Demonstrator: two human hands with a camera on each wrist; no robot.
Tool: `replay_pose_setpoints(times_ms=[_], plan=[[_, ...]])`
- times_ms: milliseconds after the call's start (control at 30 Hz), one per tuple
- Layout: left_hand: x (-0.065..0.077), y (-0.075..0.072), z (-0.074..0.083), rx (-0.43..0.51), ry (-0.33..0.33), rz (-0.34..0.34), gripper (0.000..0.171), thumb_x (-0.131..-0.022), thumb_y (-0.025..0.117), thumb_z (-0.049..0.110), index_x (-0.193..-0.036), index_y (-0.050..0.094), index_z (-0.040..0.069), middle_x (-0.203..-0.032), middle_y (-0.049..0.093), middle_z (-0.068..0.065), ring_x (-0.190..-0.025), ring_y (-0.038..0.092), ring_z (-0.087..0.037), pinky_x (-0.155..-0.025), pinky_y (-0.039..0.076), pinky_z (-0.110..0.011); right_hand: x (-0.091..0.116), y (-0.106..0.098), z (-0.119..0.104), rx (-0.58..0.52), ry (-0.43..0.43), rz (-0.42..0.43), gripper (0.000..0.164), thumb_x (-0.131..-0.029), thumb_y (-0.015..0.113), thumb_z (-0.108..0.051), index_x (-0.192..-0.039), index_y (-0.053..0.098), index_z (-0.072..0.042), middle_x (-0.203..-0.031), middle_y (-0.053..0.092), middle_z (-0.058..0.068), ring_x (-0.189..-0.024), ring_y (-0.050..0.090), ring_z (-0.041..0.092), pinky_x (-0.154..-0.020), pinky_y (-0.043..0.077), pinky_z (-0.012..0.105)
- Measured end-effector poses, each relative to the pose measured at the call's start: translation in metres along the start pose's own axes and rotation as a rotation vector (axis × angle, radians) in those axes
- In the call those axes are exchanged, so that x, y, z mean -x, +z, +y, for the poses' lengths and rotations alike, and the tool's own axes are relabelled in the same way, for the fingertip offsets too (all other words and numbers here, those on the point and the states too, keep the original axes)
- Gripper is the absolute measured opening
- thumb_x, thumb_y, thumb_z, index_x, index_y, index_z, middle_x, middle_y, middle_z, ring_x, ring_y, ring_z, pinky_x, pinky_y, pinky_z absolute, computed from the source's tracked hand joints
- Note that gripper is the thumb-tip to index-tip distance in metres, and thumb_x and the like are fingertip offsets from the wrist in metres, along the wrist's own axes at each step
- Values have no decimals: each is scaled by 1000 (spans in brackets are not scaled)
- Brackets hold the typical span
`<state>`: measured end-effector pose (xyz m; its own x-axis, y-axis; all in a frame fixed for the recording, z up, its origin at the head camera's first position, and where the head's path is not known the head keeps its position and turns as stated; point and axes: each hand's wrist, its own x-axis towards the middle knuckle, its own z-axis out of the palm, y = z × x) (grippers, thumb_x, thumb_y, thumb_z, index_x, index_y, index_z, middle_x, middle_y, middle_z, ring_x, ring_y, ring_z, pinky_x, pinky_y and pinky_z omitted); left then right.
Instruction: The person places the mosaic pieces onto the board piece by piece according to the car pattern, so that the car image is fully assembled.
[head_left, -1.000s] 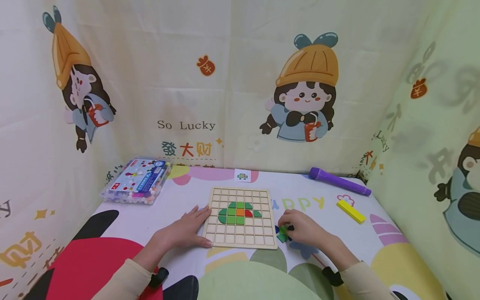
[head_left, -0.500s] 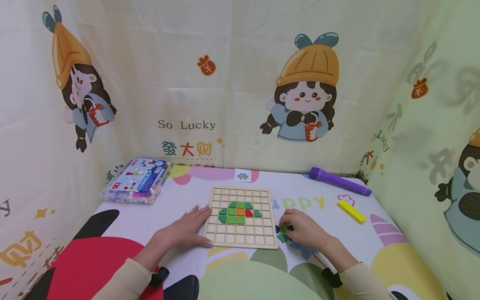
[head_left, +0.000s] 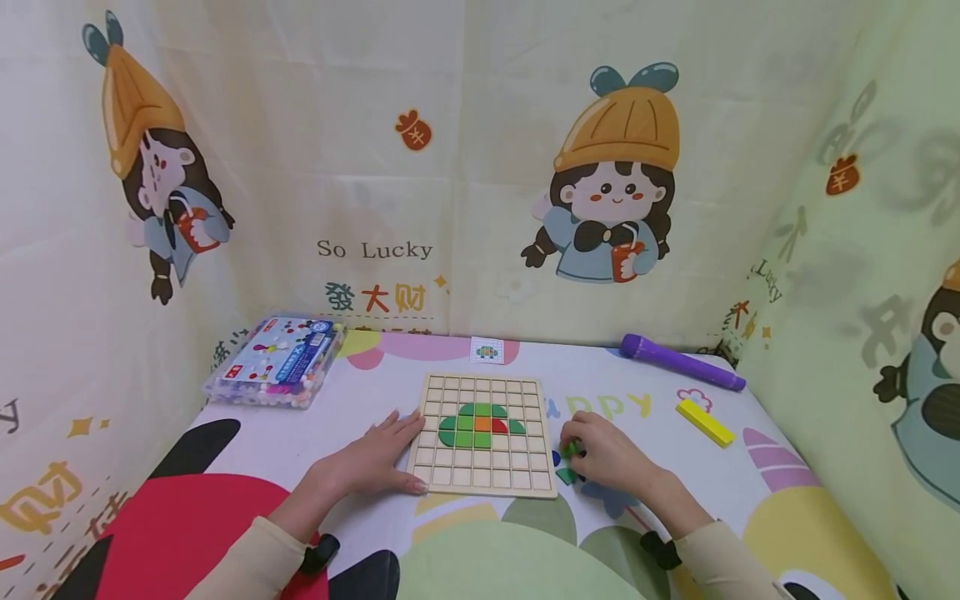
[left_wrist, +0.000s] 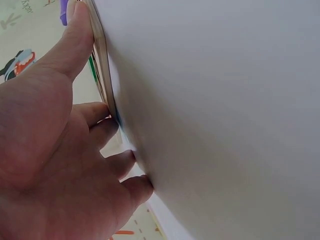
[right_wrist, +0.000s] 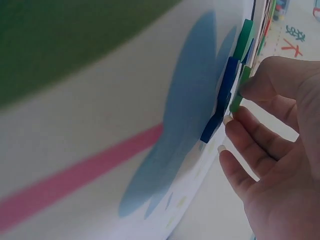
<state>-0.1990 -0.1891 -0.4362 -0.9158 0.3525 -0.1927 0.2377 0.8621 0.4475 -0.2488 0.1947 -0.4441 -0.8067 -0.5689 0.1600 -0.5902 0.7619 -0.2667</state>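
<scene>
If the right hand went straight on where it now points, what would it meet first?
Probably the right edge of the wooden grid board. The right hand holds a green piece, and its height above the table is unclear.

Counted: one square wooden grid board (head_left: pixel 478 477), one orange square tile (head_left: pixel 482 425), one yellow rectangular block (head_left: pixel 705 422) — far side, one purple rod (head_left: pixel 681 362), one white printed card (head_left: pixel 487 351), one clear plastic box (head_left: pixel 274 362).

The left hand (head_left: pixel 372 458) lies outstretched; the right hand (head_left: pixel 606 454) curls, seemingly in a pinch.
</scene>
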Motion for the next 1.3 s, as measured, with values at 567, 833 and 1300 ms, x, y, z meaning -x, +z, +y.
replay_pose_setpoints(times_ms=[567, 833, 1300], plan=[[0, 0, 1, 4, -3, 1, 106, -76, 79, 56, -157, 29, 10, -166, 24, -7, -155, 11, -39, -122, 18, -62, -18, 5, -19, -8, -55, 58, 21, -73, 71, -4, -87, 69, -21, -89, 59, -10, -82, 47, 8, -71, 45, 23], [-1, 0, 1, -4, -3, -2, 106, -75, 79, 56, -157, 29, 10, -166, 24, -7, -155, 11, -39, -122, 18, -62, -25, 9, -31, -54, -70, 46, 20, -74, 71, -6, -86, 68, -22, -91, 57, -10, -83, 47, 9, -73, 45, 24], [-2, 1, -1, -10, -5, -5, 107, -75, 79, 58, -157, 29, 12, -166, 24, -6, -155, 11, -39, -122, 18, -62, -45, 21, -57, -97, -97, 12, 20, -76, 67, -5, -88, 71, -21, -92, 57, -10, -86, 48, 9, -75, 46, 24]])
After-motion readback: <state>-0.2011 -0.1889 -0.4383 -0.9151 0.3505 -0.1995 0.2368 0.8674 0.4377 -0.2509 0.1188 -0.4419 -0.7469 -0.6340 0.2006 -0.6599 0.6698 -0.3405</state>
